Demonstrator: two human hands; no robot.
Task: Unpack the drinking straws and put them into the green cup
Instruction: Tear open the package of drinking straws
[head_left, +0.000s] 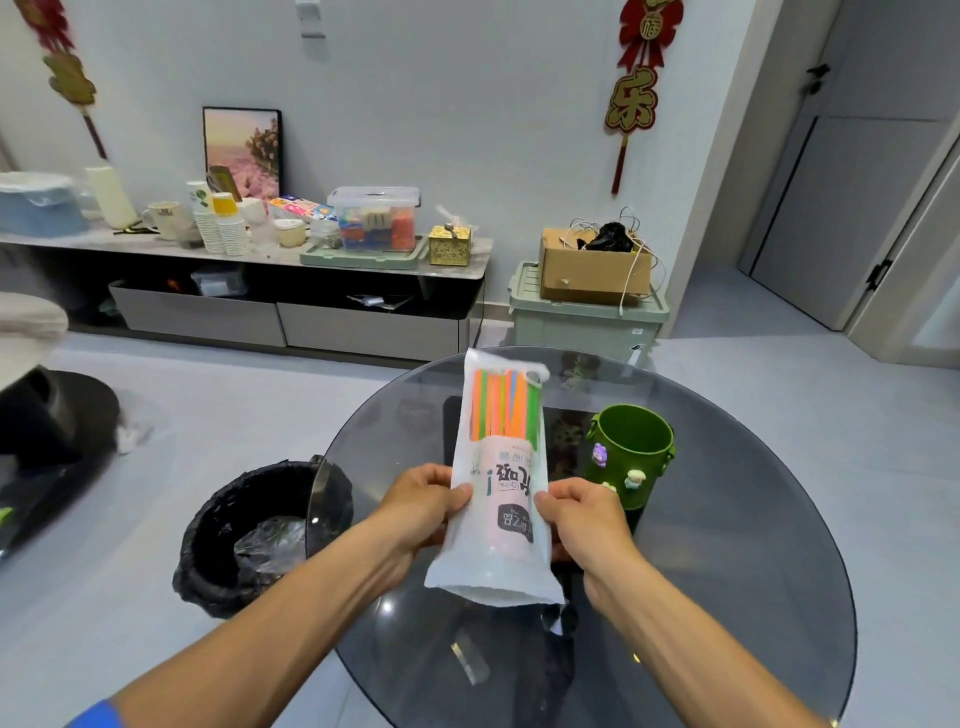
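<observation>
Left hand (423, 501) and right hand (584, 512) each pinch the crinkly plastic straw packet (498, 488) beside the round green cup (631, 457)

A single head-worn wide-angle view looks forward and down from close above the round glass desk (727, 545), taking in floor and the far wall (467, 104).

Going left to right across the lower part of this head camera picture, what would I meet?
Black bin → left hand → straw pack → right hand → green cup, standing on the glass table.
</observation>
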